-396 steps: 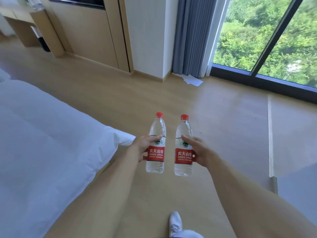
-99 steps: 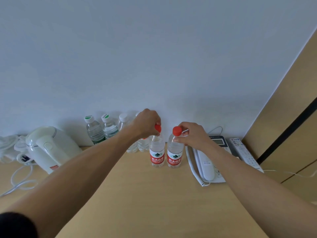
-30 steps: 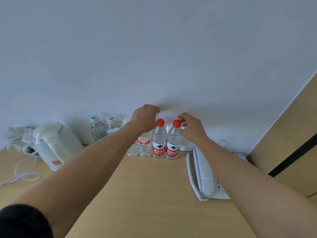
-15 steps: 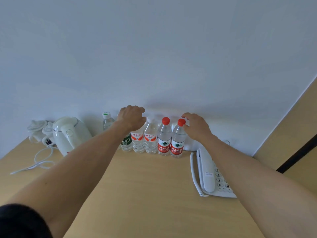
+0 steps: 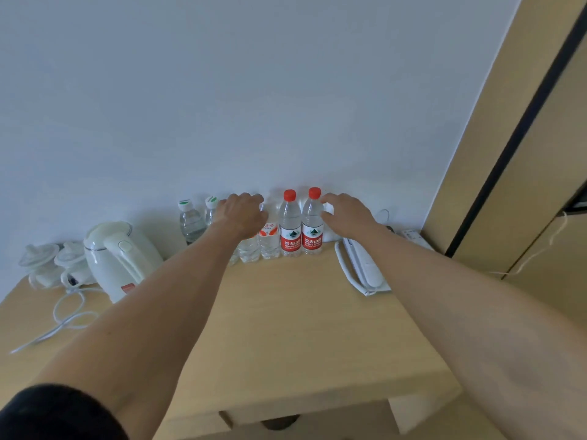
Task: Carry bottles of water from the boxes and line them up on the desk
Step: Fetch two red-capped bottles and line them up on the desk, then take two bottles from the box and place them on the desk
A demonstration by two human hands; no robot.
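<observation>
Our left hand [image 5: 243, 214] hung with fingers loosely curled over the white-capped bottles [image 5: 268, 236], contact unclear; our right hand [image 5: 344, 214] lay released, fingertips beside the rightmost red-capped bottle [image 5: 313, 227]. Both red-capped bottles [image 5: 290, 228] stood at frame center, touching, in the row against the wall on the tabletop [image 5: 301, 328], left of the telephone [image 5: 362, 268] and right of the kettle [image 5: 117, 255]. We judged them full, moderately heavy, thin-walled and squashable, smooth; best gripped around the labeled waist. Their long axes ran vertical, caps up.
</observation>
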